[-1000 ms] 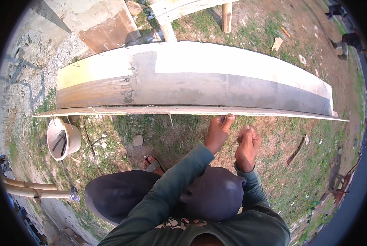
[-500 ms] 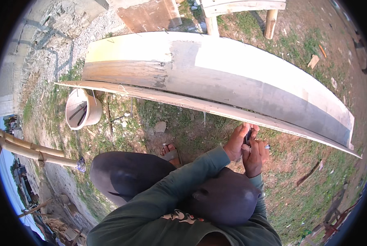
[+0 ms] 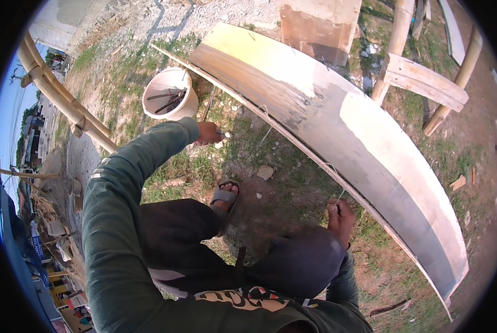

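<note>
Sunlit grass beside pale gravel

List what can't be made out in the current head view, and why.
All in the head view:
- Left hand: small and blurred at the fingertips; whether it holds anything is unclear.
- Right hand: its curled fingers cover most of whatever is in them.
- White bucket: its wall hides the bottom.
- Other foot: hidden by the bent legs; only one sandaled foot shows.

A white bucket holding dark rods stood beside the left end of the long board. The left hand was near that end; the right hand curled just beside the board's near edge.
</note>
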Motion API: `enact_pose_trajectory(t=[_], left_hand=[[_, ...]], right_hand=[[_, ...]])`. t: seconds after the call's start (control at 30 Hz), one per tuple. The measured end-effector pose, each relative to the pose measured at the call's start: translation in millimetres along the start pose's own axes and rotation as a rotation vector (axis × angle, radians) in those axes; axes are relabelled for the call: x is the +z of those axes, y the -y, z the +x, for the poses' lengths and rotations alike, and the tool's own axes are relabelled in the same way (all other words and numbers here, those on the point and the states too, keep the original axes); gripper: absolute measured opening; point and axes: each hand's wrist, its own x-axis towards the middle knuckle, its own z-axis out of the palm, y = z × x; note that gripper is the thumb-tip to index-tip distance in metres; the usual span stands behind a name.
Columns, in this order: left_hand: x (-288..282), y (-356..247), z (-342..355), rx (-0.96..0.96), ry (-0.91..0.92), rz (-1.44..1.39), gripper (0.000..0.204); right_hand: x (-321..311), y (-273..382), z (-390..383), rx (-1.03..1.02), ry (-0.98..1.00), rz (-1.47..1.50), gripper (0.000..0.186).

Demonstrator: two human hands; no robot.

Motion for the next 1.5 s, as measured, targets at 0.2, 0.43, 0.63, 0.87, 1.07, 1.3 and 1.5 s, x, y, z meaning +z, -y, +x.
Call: enact_pose_trajectory(t=[0.2, 0.43, 0.63, 0.87, 1.07, 1.3, 1.5], left_hand=[[-133.8, 199.1, -39.4, 0.039, -1.210, 0.208, 0.041], [-8.0, 7.4, -10.4, 0.657, -0.218, -0.532, 0.028], [56.5, -89.1, -27.0, 0.910, 0.182, -0.906, 0.044], [44.2, -10.2, 10.6, 0.459, -0.132, -1.591, 0.029], [-85.3, 79.5, 60.9, 0.413, -1.920, -0.551, 0.020], [-130.4, 113.0, 57.2, 0.470, -1.381, -0.301, 0.019], [-94.7, 134.8, 57.0, 0.659, -0.409, -0.997, 0.012]], right_hand=[[34.8, -10.7, 17.3, 0.206, 0.172, 0.212, 0.024], [15.1, 9.4, -19.9, 0.390, -0.015, -0.062, 0.015], [17.7, 96.3, -23.9, -0.316, -0.505, -1.029, 0.016], [59.9, 165.4, 81.3, -0.461, 0.102, -1.164, 0.043], [85.9, 131.7, 122.4, -0.396, 0.174, -1.073, 0.044], [98.7, 128.6, 137.0, -0.345, 0.161, -1.036, 0.024], [93.2, 123.0, 150.6, -0.400, 0.082, -1.121, 0.025]])
